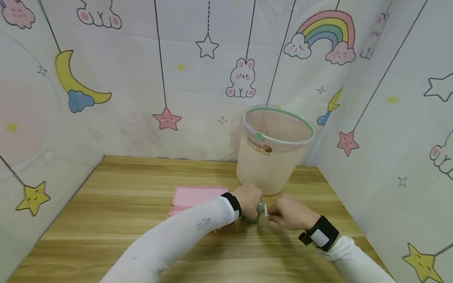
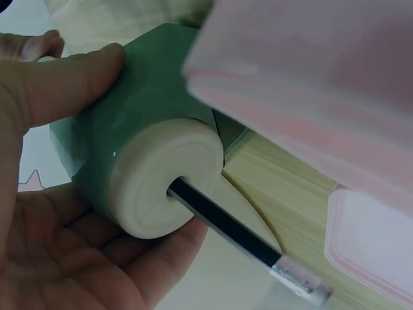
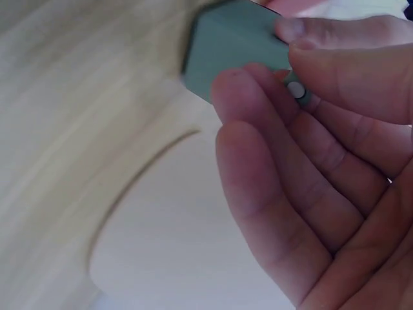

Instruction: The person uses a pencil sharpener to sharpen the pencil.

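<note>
- Gripping the green sharpener, the left hand has its thumb over one side and its fingers wrapped underneath, a full hold on the body.
- Poking out of the cream front disc, there's the black pencil, its shaft in the central hole, and look, the silver ferrule and eraser are at the outer end!
- Over on the opposite side, the right hand pinches at the little knob, a green piece with a pale round end, beside the pale crank arm; its remaining fingers are bent, tips near the sharpener.
- Both hands meet right in front of the bin, the sharpener between them, above the wooden table; whether it touches the wood, I can't tell.
- Left of them, the pink case lies open on the table, partly hidden behind the left forearm.
- That bin stands upright, cream-bodied with a green rim, a clear liner folded over the edge, and brown lettering on the front.
- White sleeves and black wristbands on both arms, and behind it all a cartoon backdrop of stars, bunnies, moons and a rainbow!
</note>
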`<state>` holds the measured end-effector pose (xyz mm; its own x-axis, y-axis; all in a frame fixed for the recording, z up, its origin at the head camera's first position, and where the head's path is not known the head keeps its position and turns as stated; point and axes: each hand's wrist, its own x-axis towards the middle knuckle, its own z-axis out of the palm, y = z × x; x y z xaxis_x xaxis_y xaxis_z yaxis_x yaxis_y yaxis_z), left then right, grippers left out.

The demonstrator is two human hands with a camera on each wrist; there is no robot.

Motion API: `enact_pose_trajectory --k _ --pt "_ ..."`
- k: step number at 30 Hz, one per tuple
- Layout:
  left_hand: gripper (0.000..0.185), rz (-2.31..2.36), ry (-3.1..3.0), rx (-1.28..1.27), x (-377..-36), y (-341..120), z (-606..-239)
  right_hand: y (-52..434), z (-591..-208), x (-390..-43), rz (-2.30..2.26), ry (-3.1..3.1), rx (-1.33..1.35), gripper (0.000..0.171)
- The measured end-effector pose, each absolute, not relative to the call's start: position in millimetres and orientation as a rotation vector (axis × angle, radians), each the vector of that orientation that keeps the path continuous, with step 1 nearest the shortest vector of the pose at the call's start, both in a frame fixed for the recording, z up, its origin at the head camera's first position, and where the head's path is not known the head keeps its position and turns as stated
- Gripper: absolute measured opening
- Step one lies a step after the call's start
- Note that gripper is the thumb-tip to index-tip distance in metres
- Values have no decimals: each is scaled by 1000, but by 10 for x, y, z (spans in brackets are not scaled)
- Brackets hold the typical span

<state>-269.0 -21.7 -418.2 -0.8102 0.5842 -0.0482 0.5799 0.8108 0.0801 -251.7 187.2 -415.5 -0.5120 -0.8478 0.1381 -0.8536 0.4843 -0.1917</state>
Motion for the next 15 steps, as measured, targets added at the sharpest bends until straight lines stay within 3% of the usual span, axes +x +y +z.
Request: enact_pose_trajectory --k 4,15 --pt "26 89 2932 953 -2691 -218 -4179 1881 -4094 -2529 397 -2685 1549 40" --pt "26 87 2933 997 -2700 -243 -4194 1916 -4023 -2630 458 -2638 1537 29"
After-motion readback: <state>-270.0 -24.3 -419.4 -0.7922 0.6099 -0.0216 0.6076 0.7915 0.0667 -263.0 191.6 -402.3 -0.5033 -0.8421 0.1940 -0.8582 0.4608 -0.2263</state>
